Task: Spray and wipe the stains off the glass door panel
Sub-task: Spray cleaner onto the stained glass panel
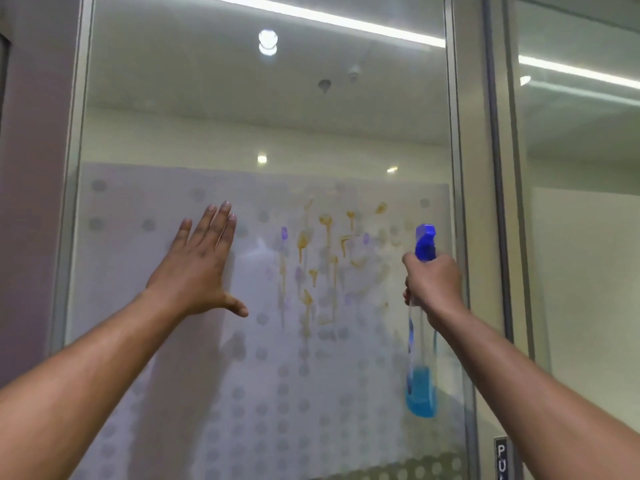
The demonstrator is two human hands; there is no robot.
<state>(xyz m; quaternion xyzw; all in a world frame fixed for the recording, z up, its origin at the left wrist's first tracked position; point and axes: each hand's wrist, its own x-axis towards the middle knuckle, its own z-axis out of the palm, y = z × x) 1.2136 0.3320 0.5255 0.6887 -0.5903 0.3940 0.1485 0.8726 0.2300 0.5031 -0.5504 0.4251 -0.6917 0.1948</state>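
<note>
The spraying step looks to be in hand. The right hand [433,284] grips a spray bottle [421,341] by its neck, blue nozzle up, just right of the amber stains [322,258] running down the frosted glass door panel [166,375]. The left hand [201,265] lies flat on the glass, fingers straight and spread. No cloth is in sight; wiping will call for one.
</note>
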